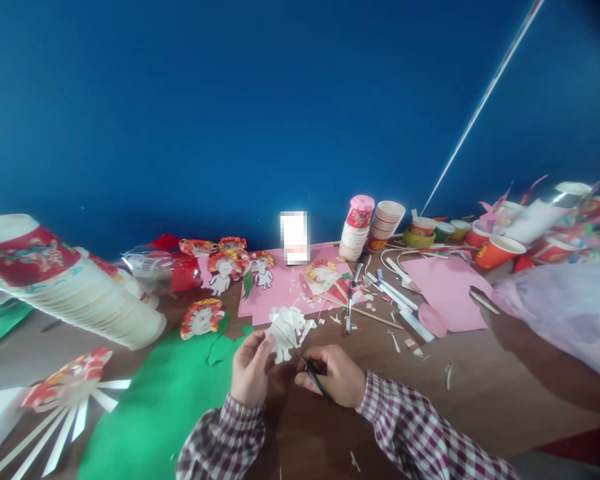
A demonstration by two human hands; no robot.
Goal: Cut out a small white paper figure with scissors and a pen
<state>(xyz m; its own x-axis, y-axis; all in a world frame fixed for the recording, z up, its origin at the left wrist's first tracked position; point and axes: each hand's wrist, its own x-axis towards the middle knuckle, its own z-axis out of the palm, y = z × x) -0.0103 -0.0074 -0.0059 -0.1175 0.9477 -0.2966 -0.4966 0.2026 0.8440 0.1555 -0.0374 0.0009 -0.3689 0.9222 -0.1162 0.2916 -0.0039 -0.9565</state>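
Note:
My left hand (250, 368) pinches a white paper cutout (286, 328) and holds it up over the brown table (480, 393). My right hand (334, 375) grips a pair of black-handled scissors (305, 363), whose thin blades reach up into the cutout. Both hands sit close together near the front middle of the view, with plaid sleeves behind them. A green paper sheet (165, 407) lies just left of my left hand.
A long stack of paper cups (75, 287) lies on its side at left. Pink sheets (290, 283), finished red-and-white paper figures (225, 267), markers (350, 303), upright cup stacks (357, 227) and red bowls (497, 250) crowd the back. A plastic bag (565, 307) lies at right.

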